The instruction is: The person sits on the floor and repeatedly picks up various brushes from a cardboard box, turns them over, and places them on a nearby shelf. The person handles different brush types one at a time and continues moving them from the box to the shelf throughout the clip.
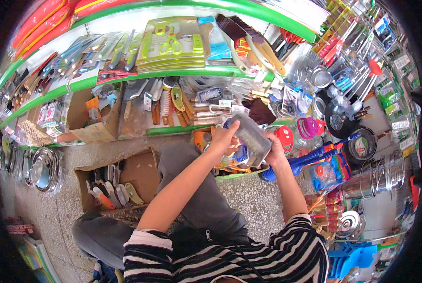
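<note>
Between my hands is a grey, box-shaped package (pixel 251 139) with a dull, streaked surface, tilted above a low carton. My left hand (pixel 220 140) is at its left side, thumb against the upper left edge. My right hand (pixel 276 151) grips its right side. Under the package, the low carton of mixed orange, blue and packaged goods (pixel 200 139) is partly hidden by my hands. Beside my left leg, an open cardboard box (pixel 140 169) holds several handled tools (pixel 113 192), one orange-tipped and one yellow-green.
Ahead are green-edged shelves (pixel 182 131) with brushes, knives and a carded yellow-green scissors set (pixel 170 39). Plastic jugs with red and purple lids (pixel 306 128), blue long-handled items (pixel 292 164) and pans (pixel 362 143) crowd the right. Steel bowls (pixel 46 169) are on the left.
</note>
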